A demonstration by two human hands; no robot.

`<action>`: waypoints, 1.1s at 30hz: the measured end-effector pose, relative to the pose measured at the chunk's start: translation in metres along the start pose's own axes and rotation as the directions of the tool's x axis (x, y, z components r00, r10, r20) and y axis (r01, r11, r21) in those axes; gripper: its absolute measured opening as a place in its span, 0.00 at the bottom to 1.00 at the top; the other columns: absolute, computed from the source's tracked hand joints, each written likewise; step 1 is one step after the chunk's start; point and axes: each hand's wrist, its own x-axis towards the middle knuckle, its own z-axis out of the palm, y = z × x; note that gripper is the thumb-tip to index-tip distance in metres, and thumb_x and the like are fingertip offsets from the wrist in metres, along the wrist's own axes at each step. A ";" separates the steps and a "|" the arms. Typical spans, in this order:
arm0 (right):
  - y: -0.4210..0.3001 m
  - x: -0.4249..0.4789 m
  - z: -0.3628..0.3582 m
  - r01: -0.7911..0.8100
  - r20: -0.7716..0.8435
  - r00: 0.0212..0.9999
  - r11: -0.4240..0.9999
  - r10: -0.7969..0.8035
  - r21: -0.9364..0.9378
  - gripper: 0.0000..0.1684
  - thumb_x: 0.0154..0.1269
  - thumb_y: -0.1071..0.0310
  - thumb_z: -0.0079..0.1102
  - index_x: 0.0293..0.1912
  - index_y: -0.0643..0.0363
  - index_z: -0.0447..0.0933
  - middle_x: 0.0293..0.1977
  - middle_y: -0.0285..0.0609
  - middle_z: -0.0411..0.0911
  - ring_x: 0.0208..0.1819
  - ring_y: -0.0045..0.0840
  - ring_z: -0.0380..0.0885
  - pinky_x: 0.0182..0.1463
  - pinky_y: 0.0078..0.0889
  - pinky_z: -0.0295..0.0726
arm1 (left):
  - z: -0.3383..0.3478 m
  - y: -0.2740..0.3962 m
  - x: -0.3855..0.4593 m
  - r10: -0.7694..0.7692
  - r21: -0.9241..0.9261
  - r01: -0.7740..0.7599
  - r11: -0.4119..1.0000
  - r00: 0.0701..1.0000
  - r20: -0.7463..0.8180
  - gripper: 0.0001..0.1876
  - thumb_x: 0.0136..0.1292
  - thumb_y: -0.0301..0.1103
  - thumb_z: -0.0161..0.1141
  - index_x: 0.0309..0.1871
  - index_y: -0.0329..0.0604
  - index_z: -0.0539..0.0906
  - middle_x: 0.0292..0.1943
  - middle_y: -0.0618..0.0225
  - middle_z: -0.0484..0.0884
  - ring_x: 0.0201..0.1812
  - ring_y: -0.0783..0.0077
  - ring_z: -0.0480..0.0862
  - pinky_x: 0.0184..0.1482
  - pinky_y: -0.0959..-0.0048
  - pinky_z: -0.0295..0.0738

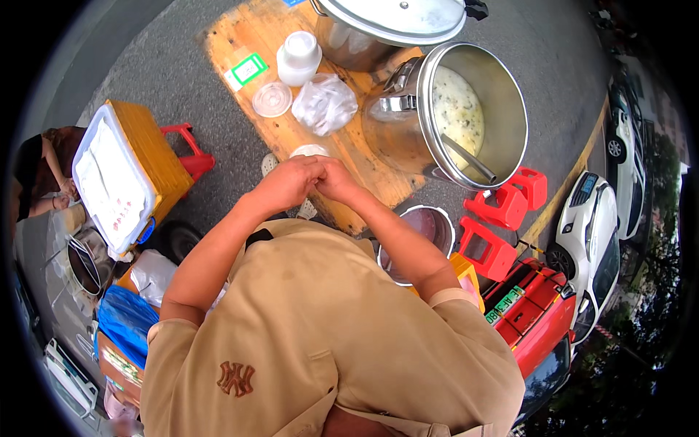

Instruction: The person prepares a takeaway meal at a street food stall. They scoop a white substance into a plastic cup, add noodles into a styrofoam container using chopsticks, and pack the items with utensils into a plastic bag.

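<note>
Above the near edge of a wooden tabletop, my left hand and my right hand meet at the fingertips. Just beyond them shows the top of a whitish round thing, perhaps a lidded plastic cup; my hands hide most of it, and whether they grip it is unclear. Behind it lie a bunched clear plastic bag, a clear plastic lid and a stack of white plastic bowls. To the right stands an open steel pot of pale soup with a metal ladle handle leaning inside.
A second steel pot with a lid stands at the back. Red plastic stools and a metal-rimmed pail are at right. On the left are a cloth-covered yellow box, a blue plastic bag and another person. Parked cars line the right.
</note>
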 end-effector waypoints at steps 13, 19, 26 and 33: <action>-0.027 0.015 -0.028 0.102 0.203 0.977 0.983 -0.070 -0.150 0.08 0.65 0.69 0.65 0.43 0.59 0.84 0.38 0.38 0.81 0.42 0.32 0.80 0.46 0.38 0.78 | 0.014 -0.088 0.022 -0.556 -0.601 0.565 0.565 0.799 0.229 0.11 0.77 0.39 0.57 0.48 0.42 0.82 0.35 0.73 0.83 0.29 0.82 0.76 0.33 0.81 0.73; -0.030 0.009 -0.017 0.189 -0.088 0.960 0.847 -0.266 -0.497 0.12 0.60 0.71 0.66 0.43 0.57 0.75 0.36 0.43 0.73 0.41 0.43 0.77 0.42 0.46 0.77 | 0.032 -0.092 0.009 -0.587 -0.753 0.598 0.276 0.725 0.360 0.08 0.76 0.36 0.56 0.49 0.44 0.81 0.34 0.76 0.81 0.27 0.84 0.76 0.25 0.83 0.66; -0.023 -0.011 0.001 -0.038 -0.346 0.937 0.969 -0.050 -0.243 0.12 0.58 0.70 0.72 0.37 0.59 0.76 0.36 0.42 0.72 0.35 0.39 0.77 0.37 0.39 0.77 | 0.032 -0.086 -0.012 -0.656 -0.857 0.471 0.209 0.718 0.234 0.11 0.68 0.27 0.64 0.52 0.44 0.80 0.38 0.77 0.82 0.31 0.84 0.78 0.28 0.85 0.67; 0.038 -0.040 0.017 -0.451 -0.319 0.708 0.752 0.630 0.481 0.13 0.60 0.66 0.77 0.30 0.60 0.79 0.28 0.32 0.78 0.30 0.17 0.72 0.35 0.25 0.74 | 0.023 -0.098 -0.039 -0.758 -0.978 0.206 0.036 0.644 0.108 0.10 0.69 0.23 0.62 0.52 0.42 0.79 0.42 0.70 0.84 0.39 0.78 0.84 0.34 0.83 0.76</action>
